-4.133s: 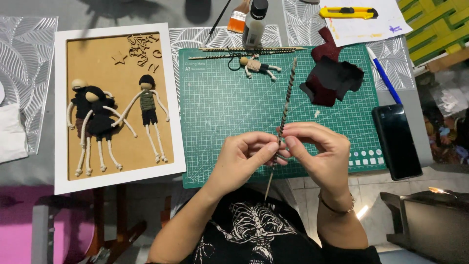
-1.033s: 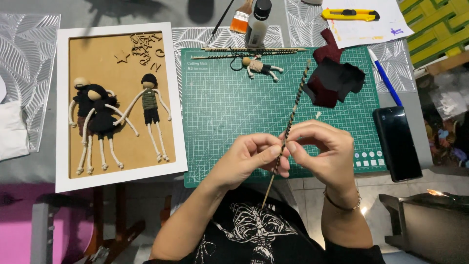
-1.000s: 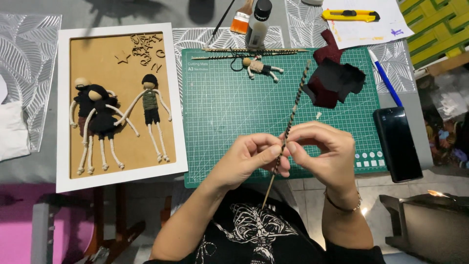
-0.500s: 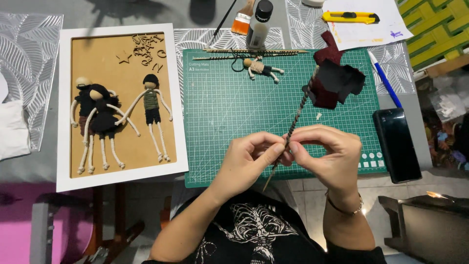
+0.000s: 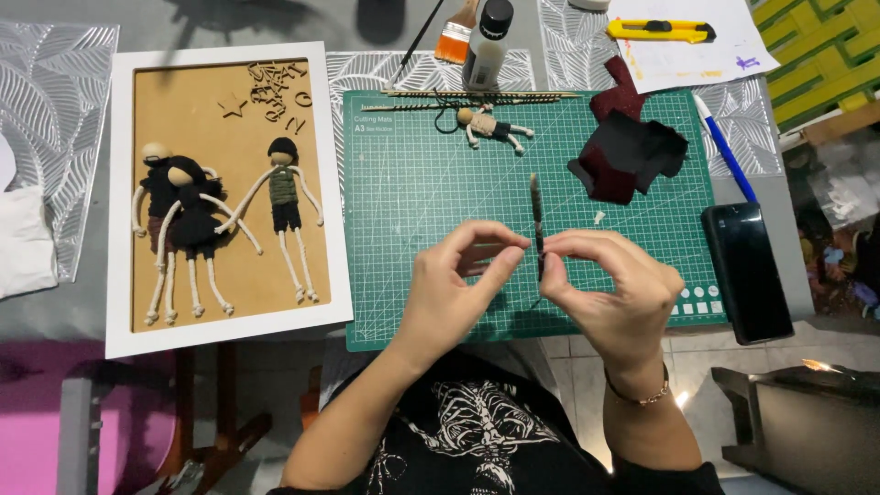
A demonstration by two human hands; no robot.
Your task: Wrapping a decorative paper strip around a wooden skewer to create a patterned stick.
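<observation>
Both hands, left hand (image 5: 458,284) and right hand (image 5: 610,289), pinched fingers shut on a thin twine-wrapped stick (image 5: 535,215), seemingly light, stiff, best gripped low.

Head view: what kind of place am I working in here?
Most likely a home craft table for doll-making. A green cutting mat covers the surface, a white frame holds three cord dolls, and a paintbrush and yellow utility knife lie at the far edge.
</observation>
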